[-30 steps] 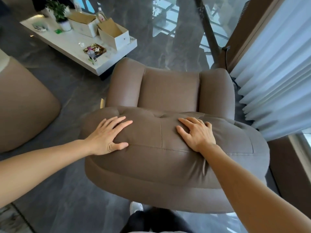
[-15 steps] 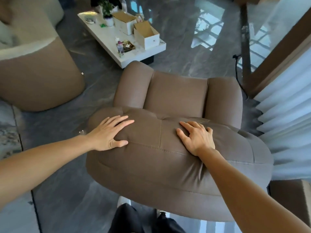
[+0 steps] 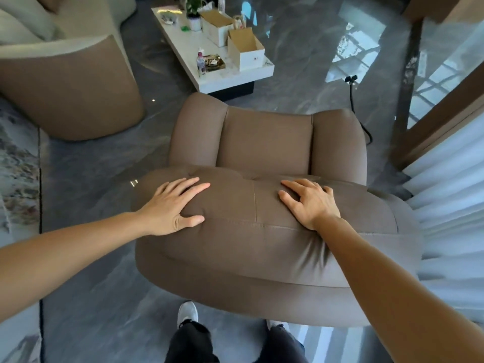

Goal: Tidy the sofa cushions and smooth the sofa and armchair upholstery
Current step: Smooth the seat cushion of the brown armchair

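Brown armchair (image 3: 264,142) backrest — left hand (image 3: 170,208), right hand (image 3: 311,203) flat, fingers spread, seemingly pressing.

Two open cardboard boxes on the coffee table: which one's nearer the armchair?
The box at the coffee table's near corner, flap up, beside the small tray. The other box sits farther back, next to the potted plant.
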